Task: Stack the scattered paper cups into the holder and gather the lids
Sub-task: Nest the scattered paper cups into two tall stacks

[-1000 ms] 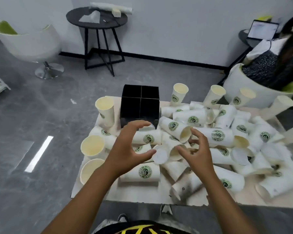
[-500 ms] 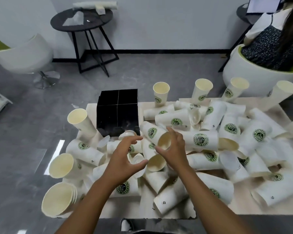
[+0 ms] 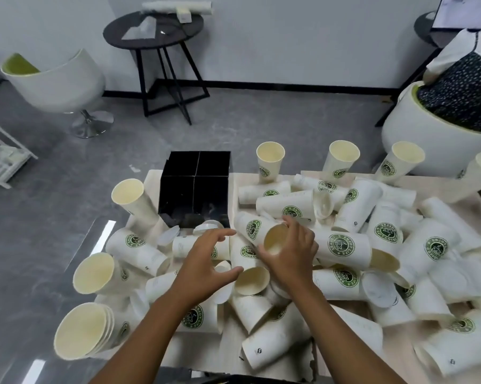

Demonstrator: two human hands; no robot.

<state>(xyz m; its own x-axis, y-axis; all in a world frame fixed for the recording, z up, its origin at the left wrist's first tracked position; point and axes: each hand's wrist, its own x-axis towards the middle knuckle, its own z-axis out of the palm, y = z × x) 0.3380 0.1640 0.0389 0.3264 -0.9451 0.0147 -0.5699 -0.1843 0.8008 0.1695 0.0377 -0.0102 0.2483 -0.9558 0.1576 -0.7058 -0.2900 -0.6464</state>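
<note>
A paper cup (image 3: pixel 257 231) lies on its side at the middle of a crowded table (image 3: pixel 261 364), just beside the front right corner of a black holder (image 3: pixel 196 187). Its long axis runs from eleven o'clock, where the closed base points, to five o'clock, where the open mouth faces the viewer. The right hand (image 3: pixel 292 253) is on it: the fingers curl round the rim from the three o'clock side, with the thumb below the mouth. The left hand (image 3: pixel 203 261) is near, at about nine o'clock from the cup, and holds nothing. Its fingers and thumb are spread in a wide curve that opens toward the cup.

The right hand is plainly nearer, so the lift probably falls to it. The holder stands at eleven o'clock from the cup, divided into four compartments; how much is in them cannot be made out.

Many more cups lie tumbled from three o'clock outward, some upright along the far edge. A nested stack of cups (image 3: pixel 84 331) sits at seven o'clock. Thin pale lids (image 3: pixel 168 235) show near the holder. The right hand hides part of the cup's side.
</note>
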